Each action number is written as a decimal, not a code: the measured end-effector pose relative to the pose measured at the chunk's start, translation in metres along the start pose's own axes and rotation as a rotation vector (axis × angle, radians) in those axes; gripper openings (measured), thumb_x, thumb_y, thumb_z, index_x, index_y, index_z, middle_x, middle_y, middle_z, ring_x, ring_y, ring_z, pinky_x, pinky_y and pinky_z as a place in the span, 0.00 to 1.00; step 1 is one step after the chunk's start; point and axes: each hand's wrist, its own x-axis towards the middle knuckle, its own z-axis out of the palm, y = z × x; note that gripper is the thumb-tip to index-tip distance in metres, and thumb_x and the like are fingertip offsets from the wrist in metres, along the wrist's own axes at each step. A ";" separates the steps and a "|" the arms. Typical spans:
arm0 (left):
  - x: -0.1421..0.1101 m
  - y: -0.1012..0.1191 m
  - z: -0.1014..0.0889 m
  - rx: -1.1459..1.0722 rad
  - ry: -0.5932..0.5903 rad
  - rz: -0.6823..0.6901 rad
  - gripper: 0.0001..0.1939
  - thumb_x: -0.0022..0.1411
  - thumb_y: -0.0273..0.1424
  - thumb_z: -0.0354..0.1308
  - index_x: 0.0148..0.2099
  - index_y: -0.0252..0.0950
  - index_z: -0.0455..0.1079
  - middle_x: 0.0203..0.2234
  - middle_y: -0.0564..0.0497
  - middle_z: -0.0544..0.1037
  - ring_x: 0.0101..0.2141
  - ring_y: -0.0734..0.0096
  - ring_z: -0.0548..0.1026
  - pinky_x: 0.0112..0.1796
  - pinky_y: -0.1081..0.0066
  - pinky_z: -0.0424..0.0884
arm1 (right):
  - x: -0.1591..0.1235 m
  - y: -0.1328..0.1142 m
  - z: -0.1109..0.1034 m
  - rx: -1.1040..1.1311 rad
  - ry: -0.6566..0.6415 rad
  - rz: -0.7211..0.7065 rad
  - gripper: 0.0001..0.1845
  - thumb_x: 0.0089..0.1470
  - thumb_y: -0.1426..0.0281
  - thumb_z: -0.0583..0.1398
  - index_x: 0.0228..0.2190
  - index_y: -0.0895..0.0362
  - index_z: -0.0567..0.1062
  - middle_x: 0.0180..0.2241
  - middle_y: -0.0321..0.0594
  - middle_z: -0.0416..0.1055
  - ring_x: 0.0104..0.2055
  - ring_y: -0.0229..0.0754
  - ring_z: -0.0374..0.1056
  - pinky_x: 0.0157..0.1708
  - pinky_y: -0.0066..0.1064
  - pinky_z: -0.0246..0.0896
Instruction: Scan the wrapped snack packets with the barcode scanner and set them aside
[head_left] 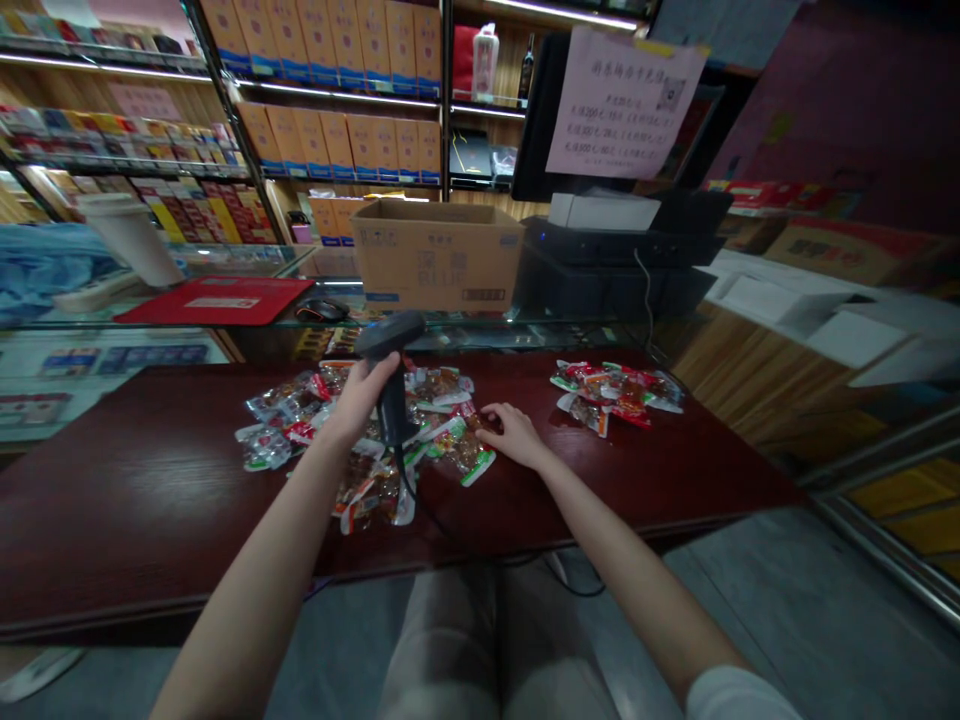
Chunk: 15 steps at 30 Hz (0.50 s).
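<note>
My left hand [365, 392] is wrapped round the grip of a black corded barcode scanner [391, 372], its head pointing away from me over a heap of small snack packets [375, 440] on the dark red table [150, 500]. My right hand [510, 432] rests on the right edge of that heap, fingers curled on one packet [466, 447]. A second, smaller pile of packets [616, 392] lies apart to the right.
A cardboard box [437, 255] stands on the glass counter behind the table, with a computer mouse [321, 310] and red mat [217, 298] to its left. A black register with a printer [622, 250] sits at right. Shelves of boxed goods fill the back.
</note>
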 end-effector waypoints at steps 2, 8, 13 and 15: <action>0.008 -0.016 -0.015 0.118 0.111 0.006 0.29 0.48 0.53 0.60 0.40 0.33 0.71 0.30 0.48 0.76 0.37 0.59 0.74 0.38 0.66 0.71 | -0.001 -0.001 0.002 -0.012 0.012 0.005 0.18 0.51 0.63 0.64 0.44 0.53 0.73 0.42 0.42 0.72 0.44 0.46 0.68 0.45 0.39 0.57; 0.029 -0.049 -0.037 0.500 0.218 -0.067 0.21 0.58 0.45 0.53 0.46 0.38 0.73 0.50 0.43 0.76 0.61 0.46 0.60 0.63 0.49 0.42 | -0.005 -0.004 0.000 0.003 0.028 0.006 0.19 0.53 0.61 0.63 0.46 0.52 0.73 0.44 0.43 0.72 0.46 0.48 0.67 0.48 0.41 0.55; 0.032 -0.062 -0.034 0.545 0.157 -0.168 0.24 0.60 0.49 0.48 0.49 0.39 0.72 0.55 0.41 0.73 0.64 0.41 0.56 0.62 0.41 0.36 | -0.012 -0.016 0.006 -0.017 -0.025 -0.086 0.40 0.48 0.50 0.65 0.59 0.48 0.62 0.55 0.47 0.66 0.55 0.56 0.60 0.52 0.48 0.51; 0.032 -0.065 -0.029 0.579 0.121 -0.169 0.27 0.60 0.50 0.47 0.51 0.39 0.72 0.56 0.39 0.72 0.63 0.38 0.58 0.61 0.40 0.39 | -0.013 -0.021 0.008 -0.085 -0.043 -0.129 0.44 0.45 0.49 0.66 0.61 0.49 0.61 0.58 0.49 0.63 0.57 0.59 0.58 0.53 0.49 0.49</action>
